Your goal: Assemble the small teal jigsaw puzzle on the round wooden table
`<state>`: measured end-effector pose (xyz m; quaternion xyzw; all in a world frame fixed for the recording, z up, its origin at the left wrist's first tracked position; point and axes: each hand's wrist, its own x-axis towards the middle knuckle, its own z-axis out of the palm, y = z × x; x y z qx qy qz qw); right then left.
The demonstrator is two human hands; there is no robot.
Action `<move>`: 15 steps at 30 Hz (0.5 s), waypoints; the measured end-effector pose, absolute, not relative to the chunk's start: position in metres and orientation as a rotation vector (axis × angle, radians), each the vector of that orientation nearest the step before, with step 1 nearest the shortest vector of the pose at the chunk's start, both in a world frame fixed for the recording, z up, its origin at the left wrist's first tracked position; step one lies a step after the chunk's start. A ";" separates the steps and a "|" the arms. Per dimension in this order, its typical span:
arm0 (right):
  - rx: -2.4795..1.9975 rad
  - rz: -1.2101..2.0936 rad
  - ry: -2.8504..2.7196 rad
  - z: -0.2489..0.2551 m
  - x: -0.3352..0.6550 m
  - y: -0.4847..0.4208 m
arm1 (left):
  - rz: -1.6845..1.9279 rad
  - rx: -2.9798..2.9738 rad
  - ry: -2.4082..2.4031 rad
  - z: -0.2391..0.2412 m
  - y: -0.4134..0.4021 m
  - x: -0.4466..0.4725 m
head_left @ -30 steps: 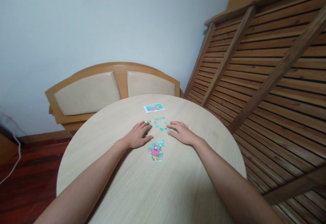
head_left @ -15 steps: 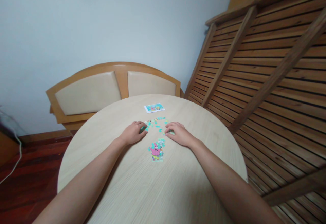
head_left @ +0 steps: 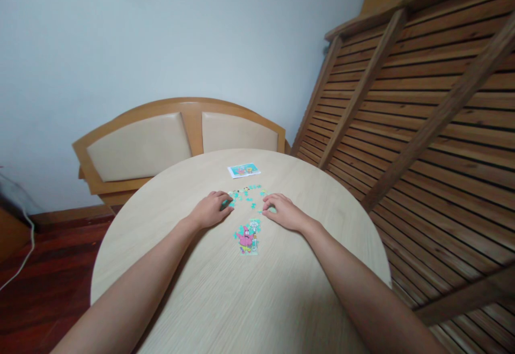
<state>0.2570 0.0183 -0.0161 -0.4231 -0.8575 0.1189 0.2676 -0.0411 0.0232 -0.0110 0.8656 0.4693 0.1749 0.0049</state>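
Note:
My left hand (head_left: 211,209) rests on the table at the left edge of the loose turquoise puzzle pieces (head_left: 249,199). Its thumb and fingers are apart, with pieces lying by the fingertips. On the other side, my right hand (head_left: 283,212) has a small puzzle piece (head_left: 260,213) at the tips of its thumb and forefinger, low over the table. Closer to me lies a partly joined puzzle (head_left: 246,240), showing a pink starfish figure and a pale turquoise figure. A small picture card (head_left: 244,170) of cartoon figures on turquoise lies beyond the loose pieces.
The round, light wooden table (head_left: 257,311) carries all of this. A bench with cream padded back panels (head_left: 139,147) stands behind it, against the wall. Slatted wooden boards (head_left: 422,145) lean along the right side. A white cable (head_left: 30,246) hangs at far left.
My right hand has shifted slightly to the right, and the small piece at its fingertips has moved with it. The left hand stays where it was.

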 end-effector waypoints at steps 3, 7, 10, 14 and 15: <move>-1.115 0.330 -2.320 -0.015 0.258 0.018 | 0.552 2.713 1.466 -0.010 0.023 -0.041; -1.070 0.343 -2.333 -0.010 0.256 0.016 | 0.571 2.712 1.456 -0.011 0.023 -0.041; -1.068 0.349 -2.360 -0.004 0.253 0.014 | 0.617 2.735 1.414 -0.011 0.021 -0.038; -1.086 0.352 -2.357 -0.001 0.251 0.012 | 0.657 2.807 1.198 -0.007 0.013 -0.029; -1.087 0.351 -2.352 -0.002 0.252 0.012 | 0.650 2.827 1.117 -0.005 0.010 -0.026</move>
